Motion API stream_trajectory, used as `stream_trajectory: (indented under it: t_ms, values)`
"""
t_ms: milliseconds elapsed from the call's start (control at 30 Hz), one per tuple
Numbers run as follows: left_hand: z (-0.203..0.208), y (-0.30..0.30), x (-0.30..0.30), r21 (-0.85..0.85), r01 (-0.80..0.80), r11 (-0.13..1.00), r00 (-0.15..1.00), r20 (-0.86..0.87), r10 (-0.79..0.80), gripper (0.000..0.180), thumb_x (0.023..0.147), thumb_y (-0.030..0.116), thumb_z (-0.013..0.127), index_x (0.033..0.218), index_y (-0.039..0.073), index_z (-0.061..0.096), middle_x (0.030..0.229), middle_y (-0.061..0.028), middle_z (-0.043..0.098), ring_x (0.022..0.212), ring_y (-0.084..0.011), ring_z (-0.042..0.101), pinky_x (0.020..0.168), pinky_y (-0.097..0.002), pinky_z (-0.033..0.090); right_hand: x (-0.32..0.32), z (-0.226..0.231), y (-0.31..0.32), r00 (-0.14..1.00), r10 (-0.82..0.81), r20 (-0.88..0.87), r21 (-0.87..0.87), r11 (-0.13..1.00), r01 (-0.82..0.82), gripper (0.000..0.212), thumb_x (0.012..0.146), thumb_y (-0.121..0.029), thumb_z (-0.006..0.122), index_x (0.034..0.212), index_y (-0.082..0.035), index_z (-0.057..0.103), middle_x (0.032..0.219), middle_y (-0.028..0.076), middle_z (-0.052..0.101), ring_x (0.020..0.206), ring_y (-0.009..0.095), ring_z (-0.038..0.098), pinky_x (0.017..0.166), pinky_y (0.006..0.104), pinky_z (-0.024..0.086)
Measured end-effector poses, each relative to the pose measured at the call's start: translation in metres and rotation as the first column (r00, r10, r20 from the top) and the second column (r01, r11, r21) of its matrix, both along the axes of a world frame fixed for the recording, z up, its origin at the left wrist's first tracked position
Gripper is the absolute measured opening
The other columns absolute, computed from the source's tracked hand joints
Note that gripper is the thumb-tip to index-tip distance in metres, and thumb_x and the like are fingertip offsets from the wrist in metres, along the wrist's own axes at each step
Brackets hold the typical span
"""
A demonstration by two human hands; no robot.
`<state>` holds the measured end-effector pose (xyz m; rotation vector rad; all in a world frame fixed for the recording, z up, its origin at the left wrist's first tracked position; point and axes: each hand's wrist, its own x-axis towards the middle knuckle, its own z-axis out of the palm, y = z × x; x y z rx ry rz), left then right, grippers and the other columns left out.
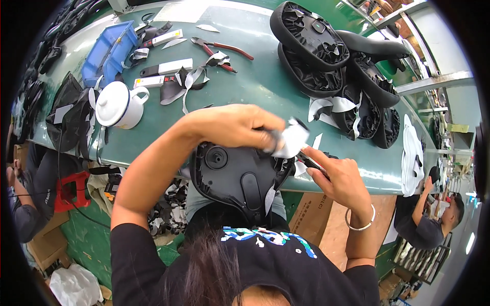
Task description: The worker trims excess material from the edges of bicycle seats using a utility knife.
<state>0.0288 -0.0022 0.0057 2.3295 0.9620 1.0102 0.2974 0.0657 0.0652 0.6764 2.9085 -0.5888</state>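
Note:
A black seat (232, 176), its moulded underside facing up, lies in front of me at the table's near edge. My left hand (242, 126) reaches over its far side, fingers closed on a black-and-white strip of cover material (293, 138), which is smeared by motion. Beside it, at the seat's right edge, my right hand (338, 177) grips a slim dark-handled knife (312, 162) that points toward the strip. Its blade tip is hard to make out. A trimmed flap (270, 198) hangs at the seat's near right.
Several finished seats (311, 38) are piled at the far right of the green table (245, 76). Left stand a white lidded mug (115, 104) and a blue bin (108, 51). Red-handled pliers (222, 50), cutters (162, 67) and scraps lie beyond. Another person (426, 222) works at right.

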Motion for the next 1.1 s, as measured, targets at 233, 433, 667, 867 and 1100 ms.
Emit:
stream_trajectory:
  t_ms: [233, 433, 667, 867, 1100]
  values:
    - [0.021, 0.008, 0.025, -0.762, -0.093, 0.641, 0.477, 0.531, 0.700, 0.030, 0.095, 0.036, 0.052, 0.083, 0.009, 0.057, 0.070, 0.0041, 0.050, 0.057, -0.0031, 0.041, 0.047, -0.0204, 0.028, 0.023, -0.010, -0.056, 0.963, -0.241, 0.120, 0.106, 0.968, 0.229, 0.052, 0.083, -0.017, 0.062, 0.134, -0.013, 0.049, 0.067, 0.013, 0.060, 0.058, 0.033, 0.058, 0.050, 0.0408, 0.040]
    - [0.013, -0.003, 0.030, -0.717, -0.097, 0.691, 0.409, 0.604, 0.684, 0.031, 0.095, 0.033, 0.052, 0.084, 0.005, 0.059, 0.065, 0.0024, 0.050, 0.058, -0.0046, 0.042, 0.049, -0.0221, 0.031, 0.027, -0.019, -0.044, 0.959, -0.277, -0.066, 0.119, 0.952, 0.283, 0.048, 0.084, -0.020, 0.062, 0.131, -0.018, 0.051, 0.061, 0.011, 0.058, 0.050, 0.032, 0.056, 0.045, 0.0408, 0.041]
    - [0.019, -0.025, 0.027, -0.688, -0.121, 0.716, 0.909, 0.212, 0.358, 0.039, 0.092, 0.033, 0.058, 0.102, -0.005, 0.059, 0.072, -0.0070, 0.056, 0.066, -0.0107, 0.046, 0.063, -0.0267, 0.041, 0.013, 0.003, -0.008, 1.000, 0.009, 0.019, 0.185, 0.983, -0.013, 0.049, 0.083, -0.020, 0.063, 0.131, -0.022, 0.052, 0.057, 0.007, 0.053, 0.047, 0.026, 0.053, 0.045, 0.0360, 0.039]
    - [0.009, -0.012, 0.015, -0.596, -0.459, 0.658, 0.325, 0.577, 0.749, 0.031, 0.096, 0.026, 0.053, 0.077, 0.002, 0.054, 0.063, 0.0063, 0.039, 0.059, -0.0027, 0.032, 0.049, -0.0232, 0.027, 0.013, -0.002, -0.023, 0.984, 0.052, 0.168, 0.273, 0.957, -0.097, 0.057, 0.083, -0.020, 0.063, 0.136, -0.020, 0.044, 0.056, 0.010, 0.054, 0.045, 0.026, 0.055, 0.041, 0.0376, 0.040]
    - [0.049, 0.001, 0.004, -0.503, -0.692, 0.518, -0.187, 0.818, 0.544, 0.031, 0.095, 0.026, 0.055, 0.075, 0.002, 0.054, 0.063, 0.0062, 0.039, 0.058, -0.0034, 0.031, 0.049, -0.0230, 0.025, 0.032, -0.007, -0.057, 0.975, -0.191, 0.111, 0.146, 0.974, 0.174, 0.054, 0.084, -0.020, 0.063, 0.135, -0.018, 0.046, 0.057, 0.011, 0.055, 0.046, 0.028, 0.056, 0.042, 0.0390, 0.040]
